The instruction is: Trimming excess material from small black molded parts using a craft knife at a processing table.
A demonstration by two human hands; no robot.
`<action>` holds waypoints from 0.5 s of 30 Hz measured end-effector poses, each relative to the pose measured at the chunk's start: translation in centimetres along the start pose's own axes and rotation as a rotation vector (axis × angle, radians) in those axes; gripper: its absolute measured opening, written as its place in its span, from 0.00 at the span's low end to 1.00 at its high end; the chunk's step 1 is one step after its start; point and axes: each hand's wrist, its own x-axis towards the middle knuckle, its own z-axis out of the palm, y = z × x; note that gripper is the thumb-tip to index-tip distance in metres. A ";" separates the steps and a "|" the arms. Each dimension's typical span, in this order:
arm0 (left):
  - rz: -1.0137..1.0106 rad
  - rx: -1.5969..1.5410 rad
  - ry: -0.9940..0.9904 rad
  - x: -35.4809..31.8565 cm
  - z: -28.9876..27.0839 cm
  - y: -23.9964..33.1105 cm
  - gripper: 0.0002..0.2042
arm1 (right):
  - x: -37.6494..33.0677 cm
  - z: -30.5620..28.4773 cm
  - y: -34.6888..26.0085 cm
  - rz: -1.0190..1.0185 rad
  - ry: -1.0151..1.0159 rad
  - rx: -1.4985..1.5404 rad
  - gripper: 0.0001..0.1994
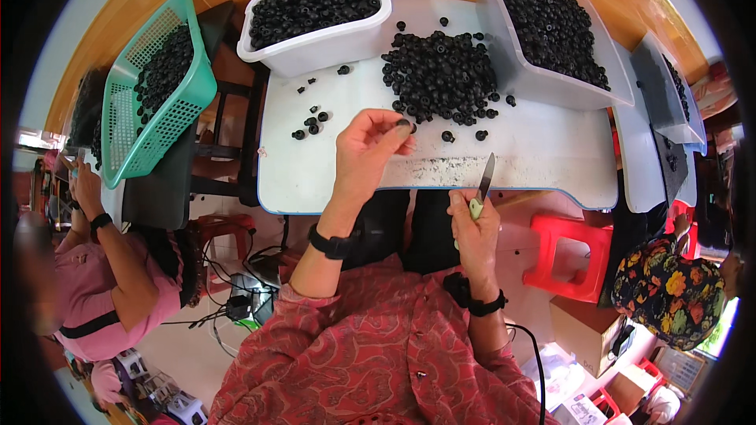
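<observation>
My left hand (370,144) is raised over the white table (331,177), pinching a small round black part (404,122) between thumb and fingertips. In my right hand (476,228), at the table's front edge, is a knife (487,177) with a pale green handle, its blade pointing up and away from me. Beyond both hands lies a large pile of black parts (437,75), small and knob-like, several with a hole. A few loose black parts (311,122) are scattered left of my left hand, and others lie between the pile and the knife.
A white tub (315,51) and a translucent bin (520,71), both full of black parts, stand at the back. To the left is a green basket (157,138) near a person in pink (126,299). Red stools (571,260) and a person in a floral shirt (669,287) are at right.
</observation>
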 end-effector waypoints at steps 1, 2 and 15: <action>-0.091 -0.163 -0.061 -0.8 0.2 0.6 0.06 | -0.1 -0.1 -0.1 -0.001 -0.008 0.017 0.07; -0.183 -0.326 -0.123 -1.5 0.4 0.9 0.07 | -0.2 -0.1 -0.3 -0.001 -0.014 0.034 0.07; -0.337 -0.485 -0.345 -6.3 2.3 0.1 0.10 | -1.3 0.1 -3.9 -0.058 -0.068 0.278 0.08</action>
